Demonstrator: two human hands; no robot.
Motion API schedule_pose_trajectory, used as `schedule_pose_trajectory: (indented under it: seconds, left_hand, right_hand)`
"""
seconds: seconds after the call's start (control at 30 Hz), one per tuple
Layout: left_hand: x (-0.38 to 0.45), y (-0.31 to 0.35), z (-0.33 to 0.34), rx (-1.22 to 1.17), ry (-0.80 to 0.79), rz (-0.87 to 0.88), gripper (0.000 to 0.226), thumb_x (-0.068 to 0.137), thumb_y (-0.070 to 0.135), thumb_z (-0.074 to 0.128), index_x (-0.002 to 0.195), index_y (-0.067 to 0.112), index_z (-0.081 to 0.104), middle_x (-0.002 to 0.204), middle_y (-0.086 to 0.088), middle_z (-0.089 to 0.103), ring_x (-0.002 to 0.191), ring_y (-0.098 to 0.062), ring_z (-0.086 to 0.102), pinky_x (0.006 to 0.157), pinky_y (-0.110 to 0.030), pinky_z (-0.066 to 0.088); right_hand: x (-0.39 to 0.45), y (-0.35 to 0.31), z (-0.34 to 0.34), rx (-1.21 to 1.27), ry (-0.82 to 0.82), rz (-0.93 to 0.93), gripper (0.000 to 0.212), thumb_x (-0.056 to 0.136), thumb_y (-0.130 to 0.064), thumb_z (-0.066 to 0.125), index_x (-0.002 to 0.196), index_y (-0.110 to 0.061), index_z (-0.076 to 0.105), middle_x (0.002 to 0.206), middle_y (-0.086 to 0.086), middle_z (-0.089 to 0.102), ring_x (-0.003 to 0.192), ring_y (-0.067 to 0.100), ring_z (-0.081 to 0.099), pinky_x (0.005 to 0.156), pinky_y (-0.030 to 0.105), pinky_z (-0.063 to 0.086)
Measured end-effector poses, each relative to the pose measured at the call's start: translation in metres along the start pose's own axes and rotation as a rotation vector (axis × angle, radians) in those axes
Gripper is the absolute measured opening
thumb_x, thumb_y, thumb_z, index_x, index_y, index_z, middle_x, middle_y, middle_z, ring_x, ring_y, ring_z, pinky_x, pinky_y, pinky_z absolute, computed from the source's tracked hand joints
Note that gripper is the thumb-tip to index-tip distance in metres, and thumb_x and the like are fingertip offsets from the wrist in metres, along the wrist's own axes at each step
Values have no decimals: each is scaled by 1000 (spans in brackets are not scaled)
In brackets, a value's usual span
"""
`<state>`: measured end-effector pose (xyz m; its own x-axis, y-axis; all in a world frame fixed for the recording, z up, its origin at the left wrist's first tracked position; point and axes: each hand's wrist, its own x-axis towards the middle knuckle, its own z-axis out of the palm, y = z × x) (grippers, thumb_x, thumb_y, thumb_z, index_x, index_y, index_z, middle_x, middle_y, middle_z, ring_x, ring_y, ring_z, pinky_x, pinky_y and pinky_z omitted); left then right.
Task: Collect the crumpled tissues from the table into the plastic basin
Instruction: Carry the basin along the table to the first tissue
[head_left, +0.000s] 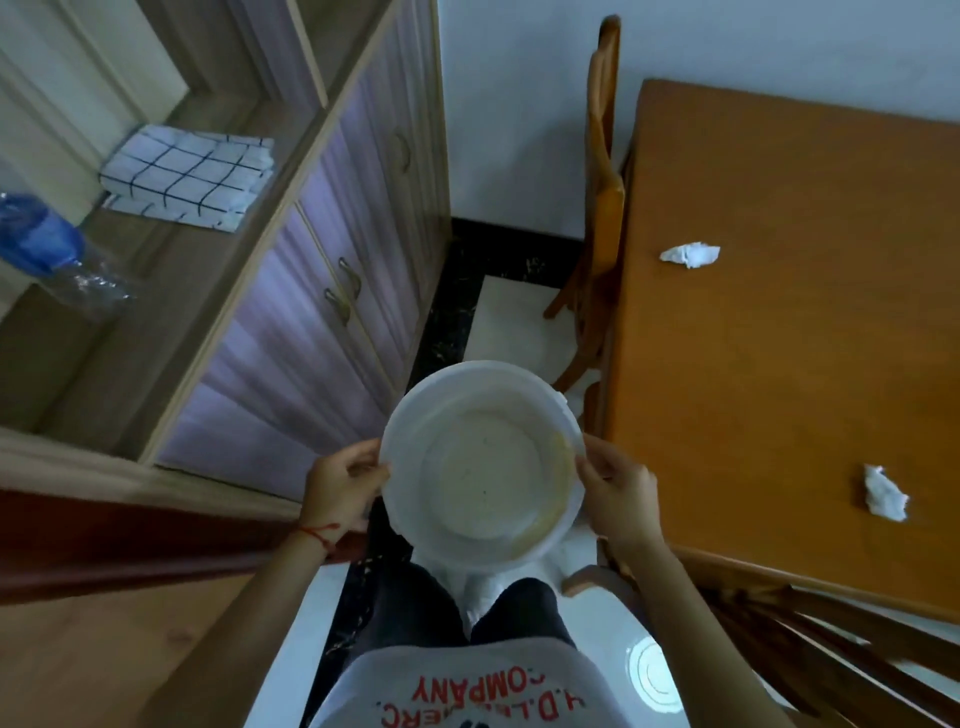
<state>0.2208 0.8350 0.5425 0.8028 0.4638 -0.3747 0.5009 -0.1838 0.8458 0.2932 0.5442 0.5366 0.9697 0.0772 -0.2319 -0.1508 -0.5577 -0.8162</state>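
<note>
I hold a round white plastic basin (483, 410) in front of my body, above the floor. My left hand (340, 483) grips its left rim and my right hand (618, 491) grips its right rim. Nothing lies inside the basin. To the right stands an orange-brown wooden table (779, 364). One crumpled white tissue (691, 254) lies near the table's far left part. A second crumpled tissue (884, 492) lies nearer to me, toward the table's right side. Both tissues are apart from my hands.
A wooden chair (602, 208) stands at the table's left edge, and another chair back (810, 623) is at the lower right. On the left a cabinet (332, 291) holds a folded checked cloth (192, 176) and a blue-capped plastic bottle (57, 249). White floor tiles lie below me.
</note>
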Motion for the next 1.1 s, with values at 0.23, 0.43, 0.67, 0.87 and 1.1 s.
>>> schedule_pose_trajectory:
  seconds: [0.23,0.43,0.67,0.87,1.1]
  left_hand:
    - [77,40,22,-73,-82,-27,33,78,-5,63,111,4,63,76,6,65,56,3,62,48,-8,47]
    - [151,70,34,-121,-183,-53,34,79,-7,62,112,-1,61,81,-3,64,71,-11,60,49,-12,50]
    - [210,96,48,-98,-257,-81,37,79,-8,61,115,-1,59,82,-6,64,72,-17,60,50,-15,52]
    - [231,105,60,-63,-239,-84,37,79,-8,61,116,0,59,78,-5,63,68,-15,59,49,-13,51]
    - [234,106,72,-30,-206,-76,36,78,-7,61,112,4,63,72,-3,64,66,-16,60,50,-14,52]
  right_hand:
    - [60,-16,-6,-11,85,-10,21,90,-27,56,108,-23,65,80,-10,69,63,-1,62,52,10,47]
    - [110,-30,-5,-34,169,13,14,89,-23,56,90,-16,68,70,9,70,58,19,59,50,27,47]
    - [152,-39,-3,-35,199,81,11,89,-30,56,86,-31,67,68,-16,67,67,1,61,56,18,50]
    - [171,-41,-5,-41,206,91,19,89,-37,55,100,-29,67,68,-22,64,64,-4,61,50,6,45]
    - [185,-36,-21,-96,262,88,13,87,-32,58,94,-25,66,72,-24,61,72,-10,60,58,17,50]
